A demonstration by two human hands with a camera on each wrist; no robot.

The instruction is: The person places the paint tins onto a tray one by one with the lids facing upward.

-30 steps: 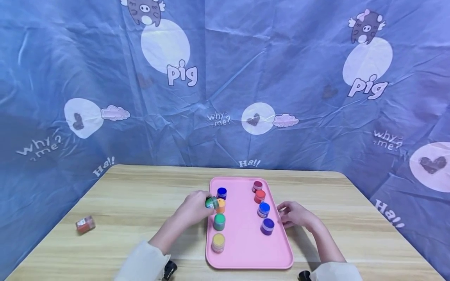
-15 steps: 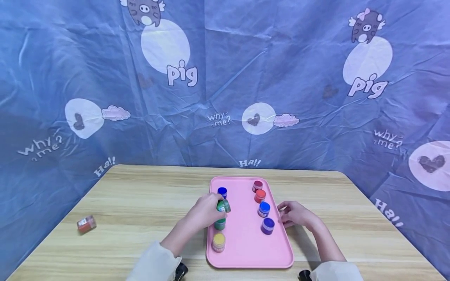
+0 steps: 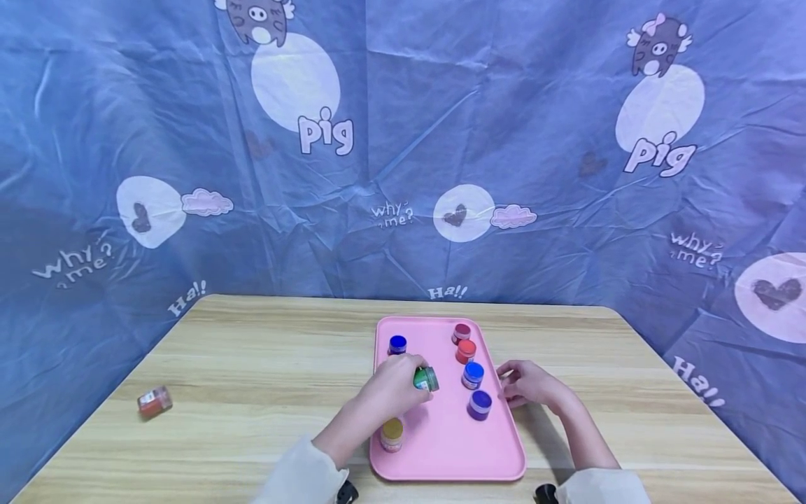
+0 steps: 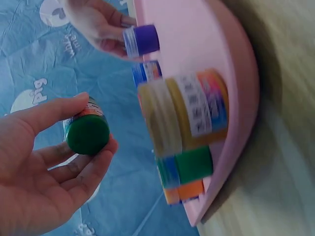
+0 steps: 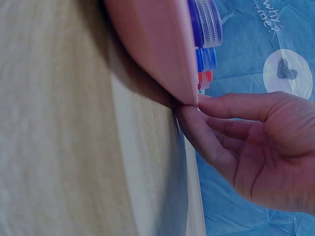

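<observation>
My left hand [image 3: 392,388] holds a small green paint jar [image 3: 426,379] tilted on its side above the pink tray [image 3: 453,451], between thumb and fingertips. On the tray's left side stand a dark blue jar [image 3: 397,344] and a yellow jar [image 3: 392,435]. Between them, a second green jar [image 4: 194,166] and an orange jar [image 4: 189,191] show in the left wrist view; the left hand hides them from the head view. Down the right side run dark red [image 3: 462,334], red [image 3: 466,351], blue [image 3: 473,376] and purple [image 3: 480,405] jars. My right hand [image 3: 529,383] pinches the tray's right rim.
A jar of red paint [image 3: 154,402] lies on its side at the left of the wooden table [image 3: 271,350]. Behind the table hangs a blue printed cloth [image 3: 403,266].
My left hand has carried the green jar rightward, from over the tray's left edge toward its middle. The right hand has stayed at the rim.
</observation>
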